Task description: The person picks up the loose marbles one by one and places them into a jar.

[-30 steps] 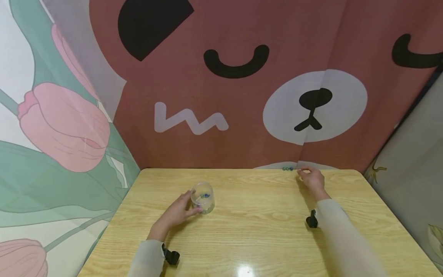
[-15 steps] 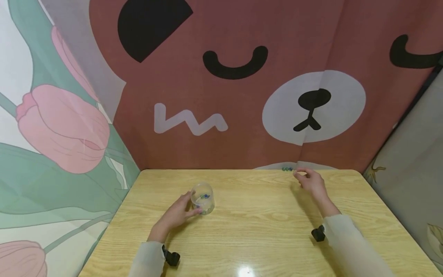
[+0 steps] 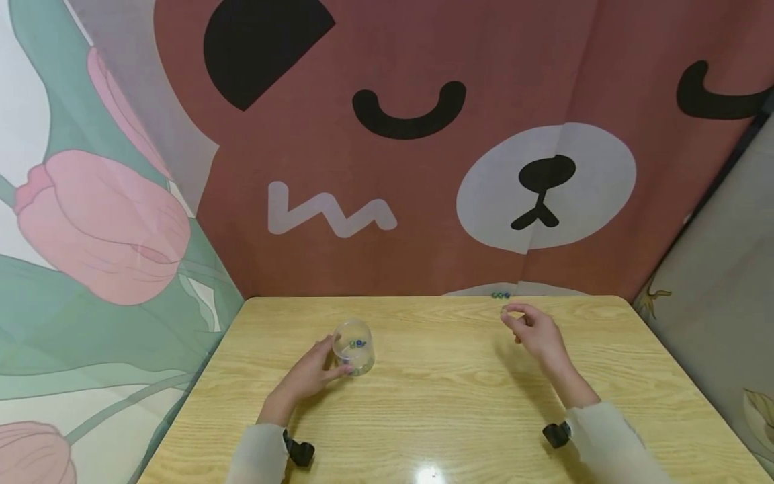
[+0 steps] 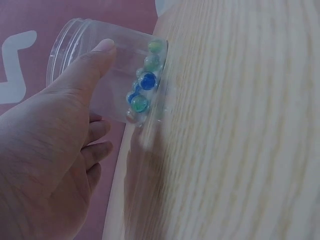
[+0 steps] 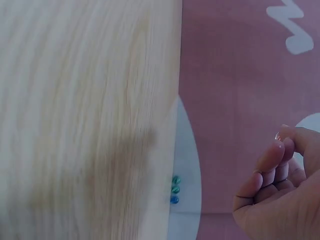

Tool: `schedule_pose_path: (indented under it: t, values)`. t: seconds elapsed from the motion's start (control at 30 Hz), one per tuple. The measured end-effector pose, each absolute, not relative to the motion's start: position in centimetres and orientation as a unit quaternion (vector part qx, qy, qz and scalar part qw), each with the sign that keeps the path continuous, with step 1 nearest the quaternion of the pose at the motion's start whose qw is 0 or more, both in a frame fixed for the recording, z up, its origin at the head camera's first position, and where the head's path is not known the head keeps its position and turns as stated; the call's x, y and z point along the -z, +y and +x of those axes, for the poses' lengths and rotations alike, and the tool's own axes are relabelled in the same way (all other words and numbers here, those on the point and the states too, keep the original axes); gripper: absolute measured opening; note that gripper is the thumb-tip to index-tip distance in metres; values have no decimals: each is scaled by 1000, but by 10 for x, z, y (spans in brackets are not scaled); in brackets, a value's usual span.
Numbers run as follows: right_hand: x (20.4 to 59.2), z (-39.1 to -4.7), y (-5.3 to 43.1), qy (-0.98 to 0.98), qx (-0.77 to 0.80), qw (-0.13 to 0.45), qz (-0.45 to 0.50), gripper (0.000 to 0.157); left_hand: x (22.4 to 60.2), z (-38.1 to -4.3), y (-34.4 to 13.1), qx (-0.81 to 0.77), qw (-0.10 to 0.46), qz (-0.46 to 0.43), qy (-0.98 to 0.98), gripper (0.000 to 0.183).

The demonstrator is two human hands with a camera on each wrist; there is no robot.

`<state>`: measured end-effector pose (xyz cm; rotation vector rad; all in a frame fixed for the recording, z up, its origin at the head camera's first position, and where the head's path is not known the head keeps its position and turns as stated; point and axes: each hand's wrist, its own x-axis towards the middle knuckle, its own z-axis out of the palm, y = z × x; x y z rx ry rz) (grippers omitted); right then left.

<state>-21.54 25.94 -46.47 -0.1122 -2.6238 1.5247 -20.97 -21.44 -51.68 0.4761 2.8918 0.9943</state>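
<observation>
A clear plastic jar (image 3: 361, 363) stands on the left part of the table, and my left hand (image 3: 307, 374) grips its side. Several glass marbles (image 4: 148, 81), blue and green, lie at its bottom in the left wrist view. Over the table's far right, my right hand (image 3: 542, 339) is raised with thumb and forefinger together. Between those fingertips shows a small shiny marble (image 5: 278, 136), mostly covered by them. Behind that hand, 3 marbles (image 5: 175, 190), green and blue, sit in a row along the table's back edge.
The wood-grain table (image 3: 435, 396) ends at the back against a brown curtain (image 3: 332, 262) printed with a bear face. A floral curtain (image 3: 109, 323) hangs at the left and a grey one (image 3: 719, 269) at the right. Black cameras are strapped to both wrists.
My right hand has moved left and toward me from the back edge, lifting off the table with the pinched marble. My left hand and the jar have stayed in place.
</observation>
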Motion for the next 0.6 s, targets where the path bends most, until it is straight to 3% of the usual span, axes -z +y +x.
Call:
schedule_pose_path:
  t: [0.33,0.6]
  values:
    - [466,-190,236,-842,-538,46,-24,42,516,-210,-215,-319,31,152,935,90]
    - [468,-179,219,-827,-561,35,-3,42,515,-209,-214,-317,30,156,935,88]
